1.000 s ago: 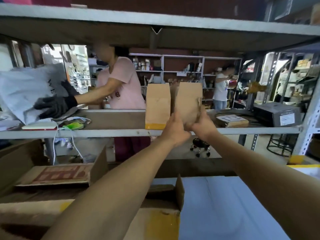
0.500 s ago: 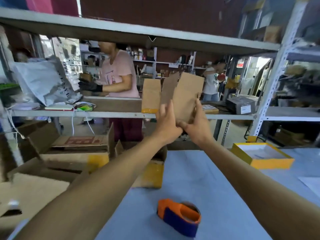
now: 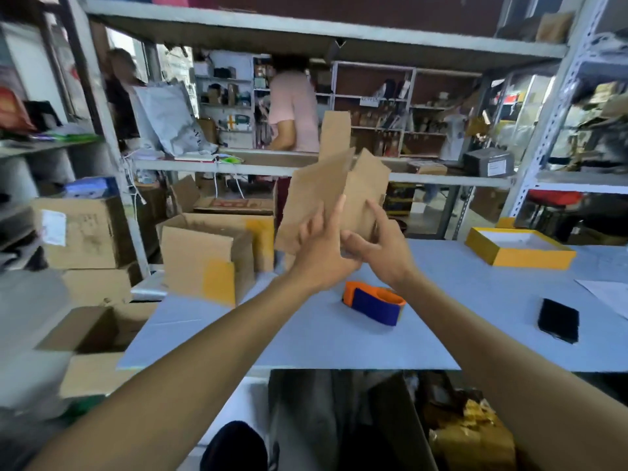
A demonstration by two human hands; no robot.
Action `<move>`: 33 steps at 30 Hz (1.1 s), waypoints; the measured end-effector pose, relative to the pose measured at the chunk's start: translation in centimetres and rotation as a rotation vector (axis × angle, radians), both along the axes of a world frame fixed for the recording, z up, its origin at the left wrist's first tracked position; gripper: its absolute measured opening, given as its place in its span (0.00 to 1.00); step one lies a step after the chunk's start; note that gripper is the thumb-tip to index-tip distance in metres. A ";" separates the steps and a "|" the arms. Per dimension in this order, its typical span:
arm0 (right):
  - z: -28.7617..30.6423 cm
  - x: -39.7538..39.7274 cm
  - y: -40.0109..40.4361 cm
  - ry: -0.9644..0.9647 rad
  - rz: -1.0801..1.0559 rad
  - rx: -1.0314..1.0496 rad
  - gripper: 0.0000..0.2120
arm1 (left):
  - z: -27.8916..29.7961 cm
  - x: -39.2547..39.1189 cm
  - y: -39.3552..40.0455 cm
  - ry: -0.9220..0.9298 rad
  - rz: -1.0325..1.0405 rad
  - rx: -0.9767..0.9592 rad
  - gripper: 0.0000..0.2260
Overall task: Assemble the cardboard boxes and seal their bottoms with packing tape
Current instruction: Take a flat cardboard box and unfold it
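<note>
A small brown cardboard box (image 3: 323, 192), partly unfolded with its flaps standing up, hangs in the air above the grey table (image 3: 306, 338). My left hand (image 3: 321, 253) grips its lower left side with the fingers spread on the panel. On the lower right side my right hand (image 3: 377, 249) holds it, thumb across the front. An orange and blue tape dispenser (image 3: 373, 302) lies on the table just below and to the right of my hands.
An open cardboard box (image 3: 210, 256) with yellow tape stands at the table's left edge, with more boxes (image 3: 81, 232) stacked further left. A yellow tray (image 3: 520, 248) and a black phone (image 3: 558, 320) lie at the right. A person in pink (image 3: 294, 113) stands behind the shelf (image 3: 323, 173).
My hands have pulled the box down and back from the shelf to above the table. The view has tilted down. The person in pink has turned away from the shelf.
</note>
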State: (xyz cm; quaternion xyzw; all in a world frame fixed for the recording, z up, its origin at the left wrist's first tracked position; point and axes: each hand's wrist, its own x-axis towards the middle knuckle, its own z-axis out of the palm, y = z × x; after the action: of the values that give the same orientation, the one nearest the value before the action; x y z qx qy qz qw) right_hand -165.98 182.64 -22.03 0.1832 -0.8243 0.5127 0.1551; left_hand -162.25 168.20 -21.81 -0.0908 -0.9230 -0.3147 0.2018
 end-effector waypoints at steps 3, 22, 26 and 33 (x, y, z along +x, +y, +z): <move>-0.6 1.9 -0.5 0.039 -0.016 0.053 0.38 | -1.8 1.4 -0.7 -0.024 -0.022 0.159 0.49; -2.4 1.7 -2.2 -0.059 -0.207 0.329 0.39 | -4.8 1.1 -4.4 -0.064 -0.202 0.174 0.47; -3.8 1.1 -1.7 0.008 -0.158 0.330 0.39 | -5.1 -1.0 -6.1 -0.131 -0.168 0.327 0.42; -5.2 0.5 0.3 0.140 0.131 0.244 0.47 | -2.2 -3.7 -11.1 -0.195 -0.055 0.279 0.60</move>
State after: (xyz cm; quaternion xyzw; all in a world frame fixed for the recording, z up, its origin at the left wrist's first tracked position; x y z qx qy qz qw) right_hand -165.53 182.98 -27.23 0.2891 -0.8540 0.4039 0.1549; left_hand -165.95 157.07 -23.97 -0.0563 -0.8828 -0.4525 0.1131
